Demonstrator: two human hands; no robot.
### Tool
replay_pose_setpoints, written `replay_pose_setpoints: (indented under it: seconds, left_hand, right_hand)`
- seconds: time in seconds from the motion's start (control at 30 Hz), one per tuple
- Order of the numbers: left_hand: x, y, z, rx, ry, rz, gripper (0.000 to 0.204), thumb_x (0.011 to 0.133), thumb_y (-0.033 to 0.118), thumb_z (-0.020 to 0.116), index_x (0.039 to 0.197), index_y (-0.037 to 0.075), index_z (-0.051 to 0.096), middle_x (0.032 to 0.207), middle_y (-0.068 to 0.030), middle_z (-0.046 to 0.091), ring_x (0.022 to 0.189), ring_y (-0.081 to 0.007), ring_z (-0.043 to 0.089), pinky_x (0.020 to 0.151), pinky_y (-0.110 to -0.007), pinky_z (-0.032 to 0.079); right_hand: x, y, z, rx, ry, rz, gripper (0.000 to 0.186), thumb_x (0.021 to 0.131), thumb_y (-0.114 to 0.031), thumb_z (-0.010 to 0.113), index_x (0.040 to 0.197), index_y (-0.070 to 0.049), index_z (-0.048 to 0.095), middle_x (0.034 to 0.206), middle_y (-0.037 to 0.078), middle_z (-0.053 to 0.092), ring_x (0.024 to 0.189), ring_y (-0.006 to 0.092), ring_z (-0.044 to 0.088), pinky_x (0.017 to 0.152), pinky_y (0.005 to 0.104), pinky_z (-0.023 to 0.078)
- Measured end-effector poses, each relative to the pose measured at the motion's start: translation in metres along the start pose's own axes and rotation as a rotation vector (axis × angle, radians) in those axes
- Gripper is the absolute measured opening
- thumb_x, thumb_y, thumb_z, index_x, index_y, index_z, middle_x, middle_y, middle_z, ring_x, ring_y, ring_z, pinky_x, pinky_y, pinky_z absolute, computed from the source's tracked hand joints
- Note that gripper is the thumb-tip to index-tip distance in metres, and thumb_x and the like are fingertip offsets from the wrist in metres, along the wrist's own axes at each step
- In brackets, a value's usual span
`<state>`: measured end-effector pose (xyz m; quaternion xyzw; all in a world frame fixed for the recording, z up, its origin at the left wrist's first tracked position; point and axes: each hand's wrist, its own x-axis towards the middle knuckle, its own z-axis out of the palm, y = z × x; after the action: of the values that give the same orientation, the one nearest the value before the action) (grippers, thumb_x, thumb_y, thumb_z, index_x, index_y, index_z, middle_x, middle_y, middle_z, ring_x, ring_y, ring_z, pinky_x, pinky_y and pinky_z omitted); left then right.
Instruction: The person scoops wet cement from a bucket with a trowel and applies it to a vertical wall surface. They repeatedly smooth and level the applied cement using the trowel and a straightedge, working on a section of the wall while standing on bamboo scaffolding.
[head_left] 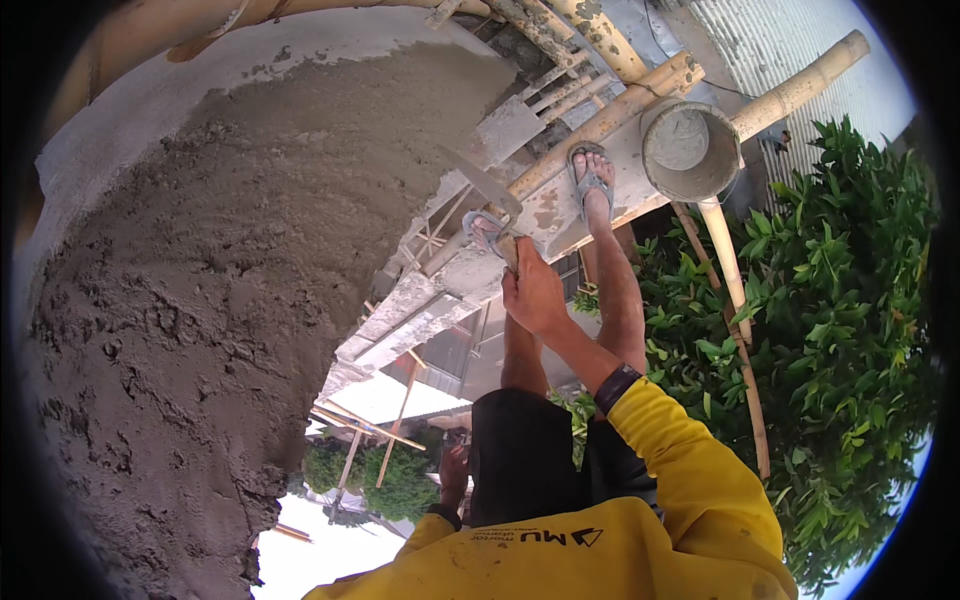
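Observation:
My right hand [530, 288] is closed round the handle of a trowel, whose long grey blade [483, 183] points up and to the left near the edge of the wet grey mortar surface [190, 290]. My left hand [454, 472] hangs low beside the dark shorts; its fingers are too small and shaded to make out. My sandalled feet [592, 175] stand on a narrow, mortar-splashed ledge [545, 225]. A round bucket [690, 150] with grey residue inside is beside my right foot, at the upper right.
Bamboo poles [800, 85] and short sticks form scaffolding round the ledge, with gaps showing a drop below. A corrugated sheet [770, 40] lies beyond at top right. Dense leafy branches [820, 330] fill the right side. More poles and trees show far below at the lower middle.

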<state>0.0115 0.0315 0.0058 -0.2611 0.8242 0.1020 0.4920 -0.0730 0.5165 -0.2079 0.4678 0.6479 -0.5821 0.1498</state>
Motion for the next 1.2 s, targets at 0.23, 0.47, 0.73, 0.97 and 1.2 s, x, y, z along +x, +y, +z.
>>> replay_pose_setpoints:
  seconds: [0.23,0.47,0.73,0.97,1.2]
  left_hand:
    - [0.072,0.133,0.032,0.181,0.057,0.31,0.025,0.099,0.008,0.056,0.123,0.004,0.06,0.12,-0.0125,0.065,0.107,-0.0242,0.065,0.088,-0.035,0.055]
    - [0.107,0.362,0.14,0.046,-0.061,0.551,0.036,0.099,0.016,0.058,0.135,0.007,0.056,0.133,-0.0111,0.063,0.109,-0.0223,0.065,0.091,-0.036,0.053]
    - [0.106,0.411,0.194,0.05,-0.225,0.624,0.037,0.104,0.018,0.055,0.139,0.006,0.054,0.137,-0.011,0.061,0.12,-0.0215,0.062,0.1,-0.034,0.051]
    - [0.098,0.374,0.154,0.05,-0.179,0.489,0.04,0.103,0.024,0.058,0.14,0.009,0.054,0.135,-0.0108,0.063,0.121,-0.0217,0.063,0.101,-0.034,0.051]
    - [0.066,0.365,0.154,-0.094,-0.168,0.565,0.042,0.101,0.029,0.059,0.135,0.004,0.057,0.13,-0.0156,0.065,0.122,-0.0254,0.062,0.102,-0.036,0.048]
  right_hand:
    - [-0.027,0.114,-0.16,-0.291,0.194,0.467,0.034,0.085,-0.022,0.06,0.115,-0.007,0.053,0.103,0.025,0.07,0.098,0.0473,0.066,0.085,0.057,0.052]
    - [-0.012,0.282,-0.257,0.166,0.491,0.739,0.03,0.083,-0.019,0.065,0.106,-0.002,0.057,0.082,0.016,0.065,0.071,0.0264,0.068,0.064,0.0434,0.055]
    - [0.144,0.402,-0.264,1.111,0.667,0.519,0.038,0.081,-0.016,0.066,0.117,-0.008,0.059,0.104,0.006,0.06,0.089,0.0229,0.06,0.082,0.0394,0.05]
    - [0.108,0.346,-0.252,0.679,0.901,0.48,0.04,0.084,-0.021,0.066,0.119,-0.002,0.061,0.103,0.006,0.062,0.088,0.022,0.059,0.079,0.0394,0.048]
    - [0.072,0.223,-0.271,1.047,0.629,0.273,0.01,0.095,-0.015,0.054,0.103,-0.01,0.056,0.087,0.003,0.058,0.071,0.019,0.056,0.071,0.0385,0.051]
